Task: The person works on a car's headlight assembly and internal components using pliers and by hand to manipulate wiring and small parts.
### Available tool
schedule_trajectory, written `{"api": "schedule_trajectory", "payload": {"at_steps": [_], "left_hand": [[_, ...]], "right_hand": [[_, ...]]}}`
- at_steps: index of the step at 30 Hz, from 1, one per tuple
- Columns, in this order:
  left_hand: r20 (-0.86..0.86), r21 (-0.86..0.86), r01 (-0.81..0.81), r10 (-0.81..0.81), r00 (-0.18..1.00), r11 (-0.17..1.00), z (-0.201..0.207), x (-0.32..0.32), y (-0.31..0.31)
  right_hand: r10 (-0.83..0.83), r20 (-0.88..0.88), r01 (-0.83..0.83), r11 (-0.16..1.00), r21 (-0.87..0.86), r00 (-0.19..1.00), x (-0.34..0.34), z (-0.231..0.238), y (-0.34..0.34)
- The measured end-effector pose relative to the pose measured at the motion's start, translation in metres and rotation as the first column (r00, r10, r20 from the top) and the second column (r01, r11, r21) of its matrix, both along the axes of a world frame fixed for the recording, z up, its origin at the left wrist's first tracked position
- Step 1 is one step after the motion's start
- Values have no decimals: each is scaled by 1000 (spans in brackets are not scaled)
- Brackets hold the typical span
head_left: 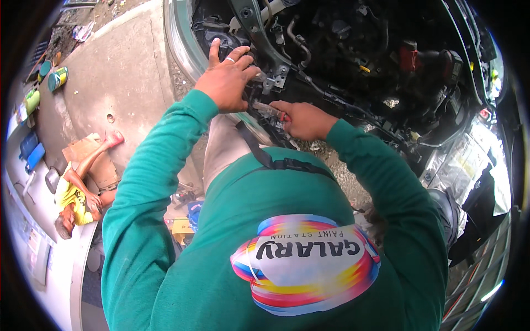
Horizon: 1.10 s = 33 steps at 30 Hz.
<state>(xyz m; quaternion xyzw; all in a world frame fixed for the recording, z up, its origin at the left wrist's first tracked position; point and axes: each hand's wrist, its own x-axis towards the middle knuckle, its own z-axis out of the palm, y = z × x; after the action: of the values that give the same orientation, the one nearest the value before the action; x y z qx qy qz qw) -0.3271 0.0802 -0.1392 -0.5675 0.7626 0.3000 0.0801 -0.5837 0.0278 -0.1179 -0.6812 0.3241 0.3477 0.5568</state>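
Observation:
My left hand point(227, 80) rests with its fingers spread on the dark headlight housing point(218, 33) at the car's front corner; a ring shows on one finger. To its right, my right hand point(310, 120) is closed around a screwdriver-like tool point(269, 111) with a clear and red handle. The tool's far end reaches in beside a metal bracket point(275, 80) below the headlight opening. Exactly what that end touches is hidden among the dark parts.
The open engine bay point(353, 49) spreads ahead, with hoses and a red part point(408, 58). A person in a yellow shirt point(80, 193) sits at the left near flattened cardboard point(91, 160). A paint can point(58, 79) stands on the concrete point(127, 71). Silver sheeting point(461, 160) lies at right.

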Motion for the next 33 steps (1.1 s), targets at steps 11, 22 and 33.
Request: {"api": "schedule_trajectory", "payload": {"at_steps": [11,22,33], "left_hand": [[-27,5,-15,15,1000,1000,3,-2,-2],[-35,-39,-12,11,999,999,0,-1,1],[-16,-10,6,-6,1000,1000,0,-4,-5]], "right_hand": [[-146,-29,142,983,-117,989,16,17,26],[-248,8,247,962,-112,969,0,4,35],[-221,191,258,946,-198,956,-21,-14,37]]}}
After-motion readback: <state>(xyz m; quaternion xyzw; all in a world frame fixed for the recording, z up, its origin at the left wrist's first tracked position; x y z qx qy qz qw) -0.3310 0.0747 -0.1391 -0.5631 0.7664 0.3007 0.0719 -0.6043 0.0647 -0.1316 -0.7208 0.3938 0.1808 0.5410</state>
